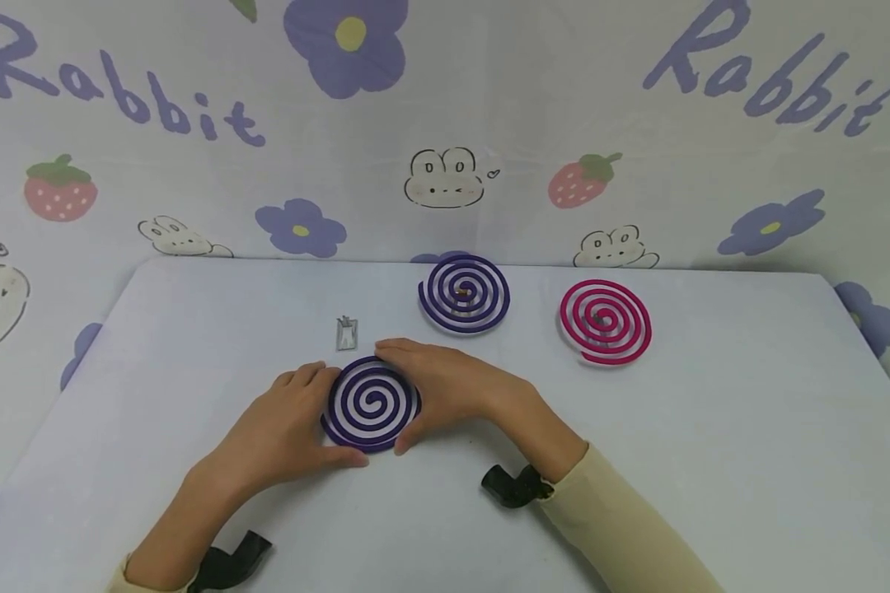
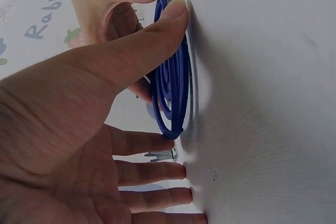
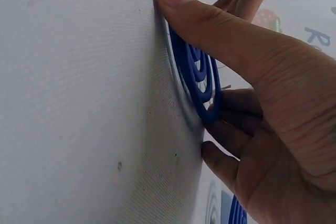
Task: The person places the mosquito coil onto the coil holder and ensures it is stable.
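Observation:
A dark blue mosquito coil (image 1: 372,403) lies flat between my two hands, close over the white tabletop. My left hand (image 1: 285,424) holds its left side, thumb at the near edge and index finger at the far edge; the other fingers are spread out straight in the left wrist view. From the right, my right hand (image 1: 445,383) grips the same coil (image 3: 202,72), with the thumb near and the fingers bent at the far rim. Just behind the coil is a small metal coil stand (image 1: 347,333).
Toward the back, a second dark blue coil (image 1: 464,294) rests raised over a metal stand. To its right a pink coil (image 1: 606,322) sits tilted on another stand. A printed cloth (image 1: 519,107) hangs behind the white table (image 1: 712,436).

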Available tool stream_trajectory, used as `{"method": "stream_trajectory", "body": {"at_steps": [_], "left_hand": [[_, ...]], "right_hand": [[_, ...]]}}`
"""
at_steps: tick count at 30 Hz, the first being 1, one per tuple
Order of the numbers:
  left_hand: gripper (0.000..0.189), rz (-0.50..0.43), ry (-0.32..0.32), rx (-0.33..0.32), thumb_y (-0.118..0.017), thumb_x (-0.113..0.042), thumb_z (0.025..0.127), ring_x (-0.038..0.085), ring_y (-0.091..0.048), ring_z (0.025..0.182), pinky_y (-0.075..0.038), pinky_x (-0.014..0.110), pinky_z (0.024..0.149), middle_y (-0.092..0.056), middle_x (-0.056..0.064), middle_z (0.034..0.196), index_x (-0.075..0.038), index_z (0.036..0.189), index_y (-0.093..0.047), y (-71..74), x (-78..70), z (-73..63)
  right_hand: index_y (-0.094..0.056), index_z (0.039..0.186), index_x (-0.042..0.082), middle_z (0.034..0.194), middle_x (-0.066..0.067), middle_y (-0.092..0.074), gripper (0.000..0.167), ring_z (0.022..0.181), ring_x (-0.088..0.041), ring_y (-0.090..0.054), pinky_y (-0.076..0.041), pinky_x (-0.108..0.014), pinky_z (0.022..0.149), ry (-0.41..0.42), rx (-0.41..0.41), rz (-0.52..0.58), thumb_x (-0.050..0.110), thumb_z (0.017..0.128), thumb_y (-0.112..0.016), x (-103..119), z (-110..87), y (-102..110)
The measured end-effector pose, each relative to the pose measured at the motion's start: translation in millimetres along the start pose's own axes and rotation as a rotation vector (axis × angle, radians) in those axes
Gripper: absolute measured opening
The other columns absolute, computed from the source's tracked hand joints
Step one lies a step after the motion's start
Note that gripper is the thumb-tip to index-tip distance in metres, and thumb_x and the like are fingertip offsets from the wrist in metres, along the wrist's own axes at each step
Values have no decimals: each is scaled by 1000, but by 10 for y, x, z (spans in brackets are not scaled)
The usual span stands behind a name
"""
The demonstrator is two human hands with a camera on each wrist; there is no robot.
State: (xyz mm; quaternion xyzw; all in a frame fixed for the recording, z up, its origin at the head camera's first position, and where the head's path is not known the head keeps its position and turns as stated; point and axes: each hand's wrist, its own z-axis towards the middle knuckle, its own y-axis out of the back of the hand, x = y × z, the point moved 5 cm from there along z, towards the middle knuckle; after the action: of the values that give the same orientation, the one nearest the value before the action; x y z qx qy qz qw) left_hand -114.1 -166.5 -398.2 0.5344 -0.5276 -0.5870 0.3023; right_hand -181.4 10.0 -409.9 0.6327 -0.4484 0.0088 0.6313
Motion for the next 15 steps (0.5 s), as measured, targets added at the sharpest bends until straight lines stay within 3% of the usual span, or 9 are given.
{"method": "stream_trajectory", "body": {"at_steps": [8, 15], "left_hand": [[102, -58, -8, -19, -94, -50, 75, 43, -59, 134, -53, 59, 110, -61, 24, 145, 5, 149, -49, 31, -1, 0], [101, -105, -11, -9, -92, -50, 78, 41, -56, 137, -49, 59, 115, -61, 22, 144, 4, 151, -47, 127, 36, -19]], "right_hand": [[-38, 161, 5, 163, -8, -50, 113, 150, -23, -49, -39, -39, 128, 29, -62, -5, 44, 73, -98, 13, 19, 35], [-36, 164, 9, 159, -5, -53, 115, 146, -22, -53, -43, -41, 125, 10, -86, -6, 48, 74, -96, 18, 40, 40]]}}
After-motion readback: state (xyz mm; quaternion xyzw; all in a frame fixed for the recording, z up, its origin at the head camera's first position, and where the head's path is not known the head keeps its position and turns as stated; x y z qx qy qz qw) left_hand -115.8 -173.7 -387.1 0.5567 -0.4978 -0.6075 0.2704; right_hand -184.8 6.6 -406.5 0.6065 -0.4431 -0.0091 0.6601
